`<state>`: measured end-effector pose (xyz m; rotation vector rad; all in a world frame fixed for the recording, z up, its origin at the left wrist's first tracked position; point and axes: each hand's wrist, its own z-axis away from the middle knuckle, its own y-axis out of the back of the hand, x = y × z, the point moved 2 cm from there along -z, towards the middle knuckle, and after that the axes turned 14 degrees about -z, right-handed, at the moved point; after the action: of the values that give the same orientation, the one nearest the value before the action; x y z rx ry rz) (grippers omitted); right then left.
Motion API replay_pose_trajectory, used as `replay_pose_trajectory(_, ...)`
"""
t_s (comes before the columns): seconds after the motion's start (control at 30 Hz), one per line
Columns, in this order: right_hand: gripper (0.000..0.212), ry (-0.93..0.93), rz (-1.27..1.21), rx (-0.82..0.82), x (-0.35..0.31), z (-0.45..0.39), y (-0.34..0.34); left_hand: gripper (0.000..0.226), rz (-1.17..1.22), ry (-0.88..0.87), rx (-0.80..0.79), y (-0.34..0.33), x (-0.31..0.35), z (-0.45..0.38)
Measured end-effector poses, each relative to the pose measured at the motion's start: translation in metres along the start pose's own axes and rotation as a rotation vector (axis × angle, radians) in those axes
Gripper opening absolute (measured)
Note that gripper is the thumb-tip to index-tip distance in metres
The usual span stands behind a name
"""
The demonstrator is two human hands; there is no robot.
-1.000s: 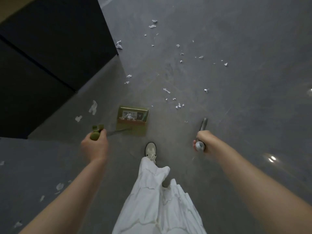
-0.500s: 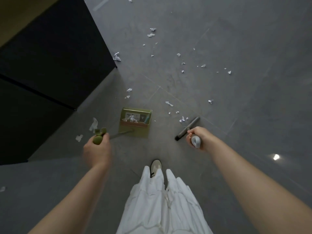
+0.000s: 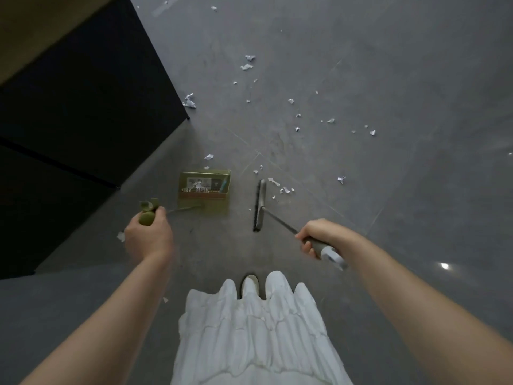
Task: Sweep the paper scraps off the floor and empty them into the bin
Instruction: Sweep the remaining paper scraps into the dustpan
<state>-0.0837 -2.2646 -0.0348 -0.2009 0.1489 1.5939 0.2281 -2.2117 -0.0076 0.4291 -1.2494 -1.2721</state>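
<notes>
Green dustpan (image 3: pixel 204 190) gripped by left hand (image 3: pixel 148 238); right hand (image 3: pixel 319 237) grips broom (image 3: pixel 259 205). Risk: fast stroke scatters light paper scraps (image 3: pixel 284 189) past pan mouth.

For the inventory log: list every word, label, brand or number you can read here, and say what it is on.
No text here can be read.
Dustpan: a printed label with a picture and a brown strip across it; any lettering is too small and blurred.
Broom: no marking visible.
Paper scraps: no print visible at this size.
</notes>
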Motion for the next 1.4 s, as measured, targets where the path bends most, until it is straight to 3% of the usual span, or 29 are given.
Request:
replay_pose_trajectory(0.37,0.012,0.003,0.355,-0.015,-0.041,-0.039,0.013,0.025,-0.040,-0.042,-0.007,-0.018,0.035,0.005)
replay_pose_trajectory(0.5,0.019,0.012,0.352,0.043,-0.087,-0.049,0.061,0.025,-0.058,-0.027,-0.002,-0.044,0.064,0.024)
replay_pose_trajectory(0.83,0.023,0.155,0.725,0.160,-0.198,-0.045,0.187,0.035,-0.036,0.083,0.038,-0.117,0.140,0.086)
replay_pose_trajectory(0.97,0.013,0.145,0.923,0.131,-0.218,-0.037,0.228,0.034,-0.025,0.116,0.030,-0.147,0.167,0.104)
replay_pose_trajectory(1.13,0.019,0.078,0.973,0.099,-0.226,-0.034,0.271,0.040,-0.023,0.081,0.016,-0.173,0.202,0.118)
replay_pose_trajectory(1.23,0.012,0.013,0.998,0.143,-0.232,-0.035,0.284,0.039,-0.035,0.052,-0.008,-0.182,0.220,0.118)
replay_pose_trajectory(1.3,0.023,-0.023,1.016,0.194,-0.238,-0.035,0.294,0.036,-0.063,0.010,-0.024,-0.189,0.233,0.118)
replay_pose_trajectory(1.4,0.024,0.011,1.005,0.284,-0.251,-0.043,0.309,0.037,-0.072,-0.040,-0.047,-0.197,0.247,0.116)
